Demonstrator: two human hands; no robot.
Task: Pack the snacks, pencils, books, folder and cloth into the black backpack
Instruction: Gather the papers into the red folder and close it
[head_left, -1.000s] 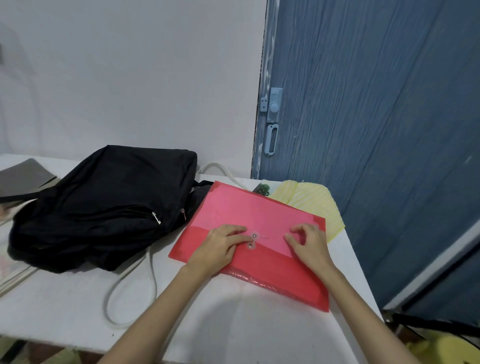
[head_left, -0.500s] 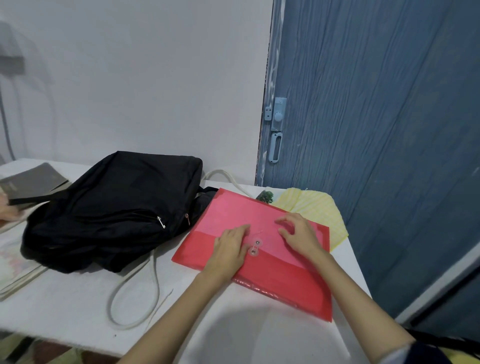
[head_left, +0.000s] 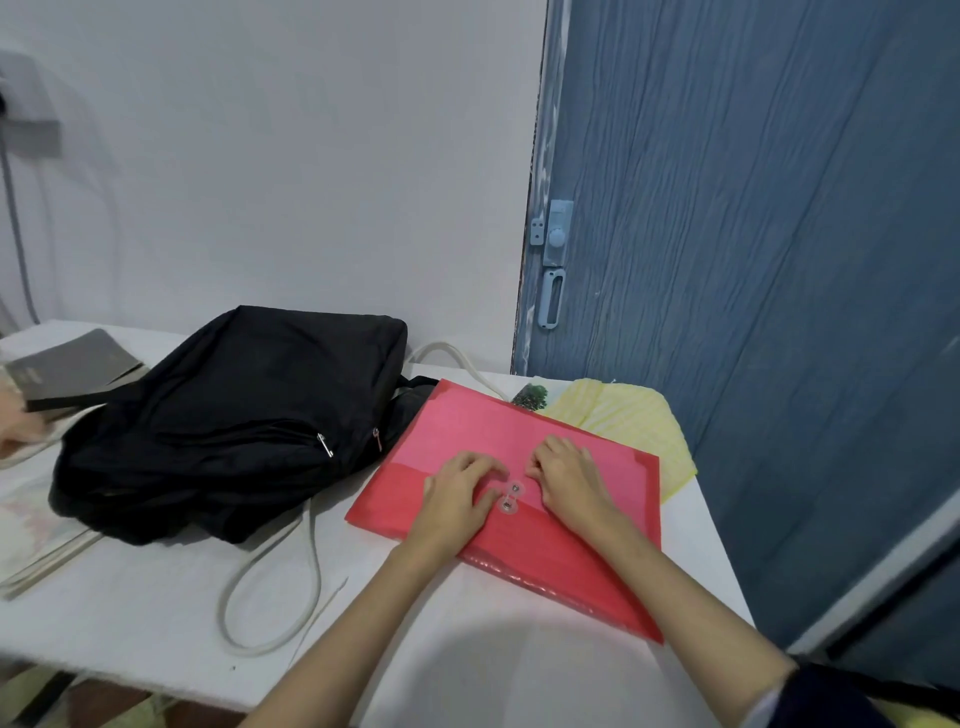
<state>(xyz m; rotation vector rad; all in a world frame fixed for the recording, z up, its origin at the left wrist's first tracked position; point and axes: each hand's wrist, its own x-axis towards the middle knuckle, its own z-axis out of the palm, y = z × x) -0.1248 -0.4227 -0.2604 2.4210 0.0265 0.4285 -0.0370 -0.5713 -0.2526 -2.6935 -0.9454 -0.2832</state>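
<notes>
A red folder (head_left: 467, 431) with a string-and-button clasp (head_left: 510, 496) lies flat on the white table (head_left: 156, 613), to the right of the black backpack (head_left: 234, 415). My left hand (head_left: 457, 493) presses on the folder just left of the clasp, fingers fairly straight. My right hand (head_left: 571, 478) is just right of the clasp, its curled fingertips pinching the clasp's thin string. A yellow cloth (head_left: 623, 421) lies partly under the folder's far right corner. A small packet with a green picture (head_left: 530, 397) peeks out behind the folder. A grey book (head_left: 67, 364) lies far left.
A white cord (head_left: 306, 571) loops from behind the backpack across the table. Papers (head_left: 31, 525) lie under the backpack's left side. Another person's blurred hand (head_left: 15, 431) is at the left edge. A blue door (head_left: 753, 260) stands close beside the table's right edge.
My right hand has come back toward the clasp after moving up the flap. My left hand has stayed pressed beside the clasp. The folder has not moved.
</notes>
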